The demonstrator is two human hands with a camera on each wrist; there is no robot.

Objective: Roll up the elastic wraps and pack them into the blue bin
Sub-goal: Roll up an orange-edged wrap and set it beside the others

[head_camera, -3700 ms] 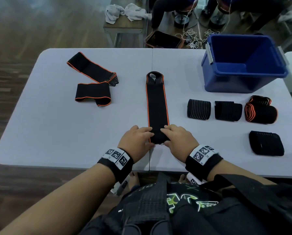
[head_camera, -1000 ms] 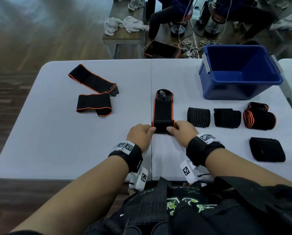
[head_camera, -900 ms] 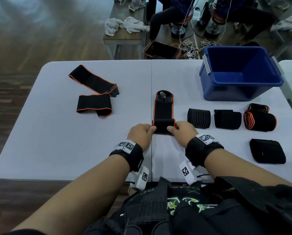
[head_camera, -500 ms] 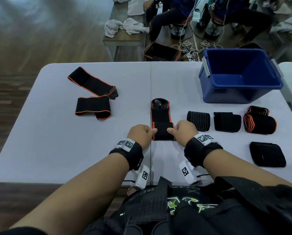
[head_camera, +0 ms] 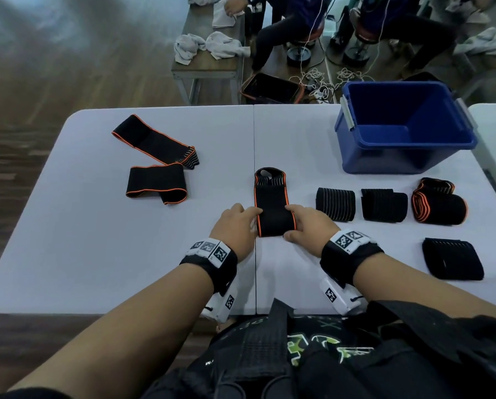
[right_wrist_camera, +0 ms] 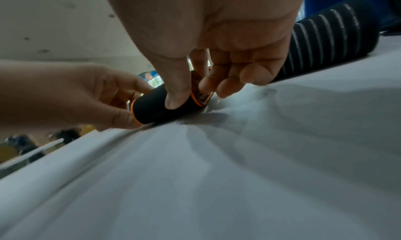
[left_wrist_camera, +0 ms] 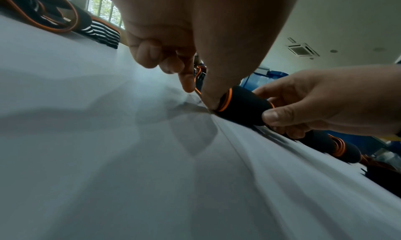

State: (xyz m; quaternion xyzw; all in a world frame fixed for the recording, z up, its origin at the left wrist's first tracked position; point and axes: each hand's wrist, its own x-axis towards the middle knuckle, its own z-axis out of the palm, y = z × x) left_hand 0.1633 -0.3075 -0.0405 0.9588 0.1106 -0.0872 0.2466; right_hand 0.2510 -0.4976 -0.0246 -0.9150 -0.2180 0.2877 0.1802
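A black elastic wrap with orange edges (head_camera: 272, 208) lies mid-table, its near part wound into a roll (left_wrist_camera: 243, 106) (right_wrist_camera: 156, 106). My left hand (head_camera: 238, 226) pinches the roll's left end, thumb at the orange rim. My right hand (head_camera: 307, 226) pinches the right end, thumb on top. A short flat tail with a loop (head_camera: 269, 177) stretches away from me. The blue bin (head_camera: 405, 131) stands at the back right. Several rolled wraps (head_camera: 336, 204) (head_camera: 384, 204) (head_camera: 439, 203) (head_camera: 452, 259) lie to the right. Two unrolled wraps (head_camera: 154, 142) (head_camera: 157, 182) lie at the left.
The white table (head_camera: 97, 254) has a seam down its middle. Bare tabletop lies at the near left. Beyond the far edge stand a bench with towels (head_camera: 209, 47), a black tray (head_camera: 269, 87) on the floor, cables and seated people.
The roll has grown and the flat tail has shortened as both hands wound the wrap away from me. The head view has tilted slightly.
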